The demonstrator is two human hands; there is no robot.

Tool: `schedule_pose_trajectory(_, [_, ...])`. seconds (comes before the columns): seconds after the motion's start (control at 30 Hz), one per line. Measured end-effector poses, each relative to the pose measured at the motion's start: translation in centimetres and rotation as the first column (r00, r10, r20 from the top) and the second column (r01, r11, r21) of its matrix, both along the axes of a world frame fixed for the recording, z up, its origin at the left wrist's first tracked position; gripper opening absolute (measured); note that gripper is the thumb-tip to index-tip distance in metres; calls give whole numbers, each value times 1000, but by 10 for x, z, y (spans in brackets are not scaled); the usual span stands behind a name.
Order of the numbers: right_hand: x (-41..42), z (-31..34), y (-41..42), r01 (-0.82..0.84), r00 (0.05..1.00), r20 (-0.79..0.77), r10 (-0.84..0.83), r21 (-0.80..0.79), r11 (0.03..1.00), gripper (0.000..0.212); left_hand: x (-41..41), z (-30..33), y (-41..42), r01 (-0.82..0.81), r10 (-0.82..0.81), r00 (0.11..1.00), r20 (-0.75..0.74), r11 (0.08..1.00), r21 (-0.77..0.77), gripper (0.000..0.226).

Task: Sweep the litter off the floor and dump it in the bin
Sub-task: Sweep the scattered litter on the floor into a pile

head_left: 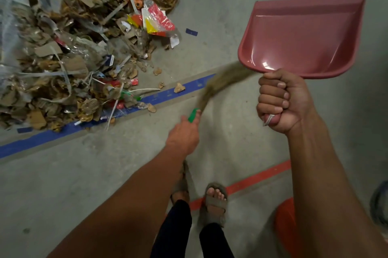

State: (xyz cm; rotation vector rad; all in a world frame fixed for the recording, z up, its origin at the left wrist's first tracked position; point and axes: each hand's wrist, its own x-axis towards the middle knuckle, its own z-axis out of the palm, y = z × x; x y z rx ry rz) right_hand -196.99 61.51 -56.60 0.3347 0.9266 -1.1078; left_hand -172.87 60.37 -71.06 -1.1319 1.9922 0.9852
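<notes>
litter [63,47]: heaped upper left on floor [210,16], spilling over blue tape line [163,95]
left hand [183,134]: gripped green-handled broom [218,84], bristles blurred
right hand [279,100]: fist clenched round pink dustpan [304,35] handle, pan raised
nearby: orange tape [252,182], sandalled feet [215,201], orange object [285,224] bottom right

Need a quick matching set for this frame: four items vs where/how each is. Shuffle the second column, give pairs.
Things:
1. dustpan
2. broom
3. litter pile
4. orange tape line

States:
A. heaped on the floor, upper left
B. held up off the floor by the right hand
C. on the floor by the sandalled feet
D. gripped by the left hand, bristles blurred

Pairs: 1-B, 2-D, 3-A, 4-C
</notes>
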Motion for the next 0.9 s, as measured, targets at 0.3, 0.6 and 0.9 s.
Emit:
schedule_pose_trajectory(0.3, [37,15,-29,-5,997,78,6,-19,1000,38,40,27,-64,-254,232,961,-147,955,-153,68])
schedule_pose_trajectory(0.6, [67,26,-74,-32,974,219,58,-118,993,38,-32,23,-126,-344,343,939,-34,937,-55,76])
schedule_pose_trajectory(0.9, [59,-3,-110,-46,938,334,94,-146,988,42,-48,15,-166,-299,253,938,-237,937,-181,45])
